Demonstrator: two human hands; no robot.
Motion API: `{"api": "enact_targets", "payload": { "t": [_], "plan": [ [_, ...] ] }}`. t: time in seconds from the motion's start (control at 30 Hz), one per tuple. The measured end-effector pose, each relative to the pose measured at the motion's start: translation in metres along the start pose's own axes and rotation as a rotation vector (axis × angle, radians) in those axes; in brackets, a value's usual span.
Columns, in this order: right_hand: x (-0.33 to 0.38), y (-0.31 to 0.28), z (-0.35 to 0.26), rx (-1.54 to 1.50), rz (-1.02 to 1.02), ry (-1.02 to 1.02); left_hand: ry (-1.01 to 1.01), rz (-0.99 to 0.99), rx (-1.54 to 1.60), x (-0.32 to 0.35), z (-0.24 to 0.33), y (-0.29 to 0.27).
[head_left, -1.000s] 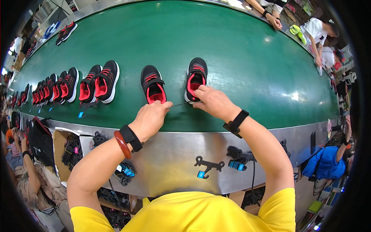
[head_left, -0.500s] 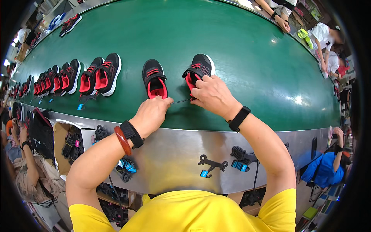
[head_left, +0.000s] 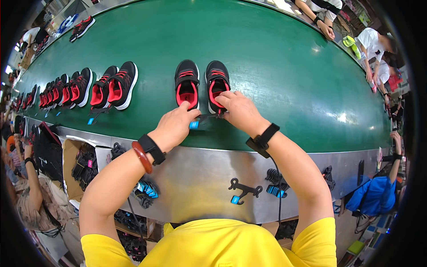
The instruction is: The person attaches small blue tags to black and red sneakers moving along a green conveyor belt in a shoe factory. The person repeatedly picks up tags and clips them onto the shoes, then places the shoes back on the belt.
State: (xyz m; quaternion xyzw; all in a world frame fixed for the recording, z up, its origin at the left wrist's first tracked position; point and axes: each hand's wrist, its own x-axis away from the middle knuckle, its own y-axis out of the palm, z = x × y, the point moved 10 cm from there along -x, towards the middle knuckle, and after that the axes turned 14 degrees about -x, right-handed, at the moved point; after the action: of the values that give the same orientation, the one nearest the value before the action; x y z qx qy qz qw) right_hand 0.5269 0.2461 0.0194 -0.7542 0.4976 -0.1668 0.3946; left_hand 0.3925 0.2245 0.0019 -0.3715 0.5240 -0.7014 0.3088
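At twelve o'clock, the left hand (head_left: 173,127) has its fingers pinching the left shoe (head_left: 186,80) by the heel. The right hand (head_left: 243,113) likewise has fingers pinching the right shoe (head_left: 217,79).

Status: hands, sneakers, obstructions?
Left hand at left sneaker, right hand at right sneaker. Sneakers side by side, blue tag between hands. Loose black hanger nearer body, clear of hands.

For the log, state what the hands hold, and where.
Right hand: the right shoe, by its heel. Left hand: at the left shoe, heel end; whether gripping that or the blue-tagged piece cannot be told.
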Motion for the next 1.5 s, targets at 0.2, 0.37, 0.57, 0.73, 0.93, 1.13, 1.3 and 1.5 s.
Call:
{"api": "enact_targets", "payload": {
  "t": [0.2,0.37,0.57,0.73,0.93,1.13,1.3,1.5],
  "plan": [
    [0.061,-0.059,-0.011,-0.234,0.039,0.131,-0.043,-0.017,-0.104,0.018,0.012,-0.013],
    [0.168,-0.107,-0.009,-0.251,0.113,0.275,0.054,0.497,-0.388,0.057,0.056,-0.062],
    [0.295,-0.117,0.015,-0.179,0.174,0.438,0.304,0.380,-0.022,0.115,0.156,-0.028],
    [0.322,-0.096,0.006,0.012,0.115,0.392,0.544,0.231,0.020,0.130,0.237,0.039],
    [0.334,-0.074,0.017,0.008,0.148,0.393,0.475,0.151,-0.227,0.131,0.238,0.075],
    [0.328,-0.063,0.015,0.001,0.200,0.328,0.271,0.171,-0.212,0.144,0.195,0.072],
    [0.317,-0.050,0.002,0.002,0.174,0.330,0.156,0.201,-0.202,0.156,0.164,0.067],
    [0.300,-0.028,-0.016,-0.013,0.156,0.293,0.090,0.251,-0.166,0.169,0.140,0.060]
  ]
}}
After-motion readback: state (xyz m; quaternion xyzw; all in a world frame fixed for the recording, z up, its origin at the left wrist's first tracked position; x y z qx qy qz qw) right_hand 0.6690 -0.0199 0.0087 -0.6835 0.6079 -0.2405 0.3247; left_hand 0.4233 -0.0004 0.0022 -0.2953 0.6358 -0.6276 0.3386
